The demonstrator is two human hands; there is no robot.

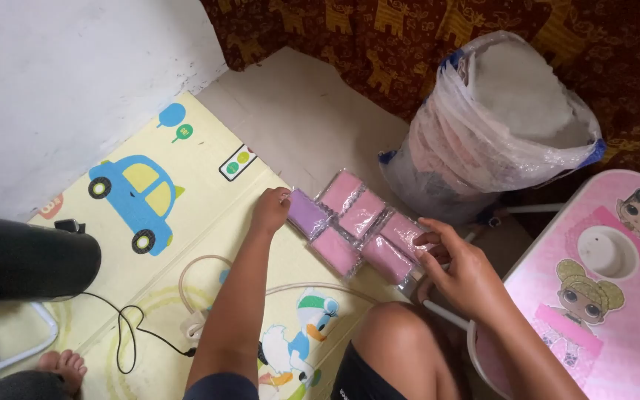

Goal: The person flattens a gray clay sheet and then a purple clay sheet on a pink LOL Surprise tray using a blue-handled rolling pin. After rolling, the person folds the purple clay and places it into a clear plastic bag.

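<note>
Several small packets in clear wrap lie side by side on the yellow play mat [187,215]. The purple packet [305,214] is at the left end, and my left hand [270,210] pinches its upper left corner. Pink packets [350,222] fill the middle of the group. My right hand [459,268] holds the edge of the rightmost pink packet [407,234] between thumb and fingers. My bare knee [394,333] rises just below the packets.
A large clear plastic bag [498,126] full of white and pink material stands behind the packets. A pink child's table [601,296] is at the right. A black cable [131,326] and a beige hose [209,261] cross the mat. Another person's foot [61,364] shows at the lower left.
</note>
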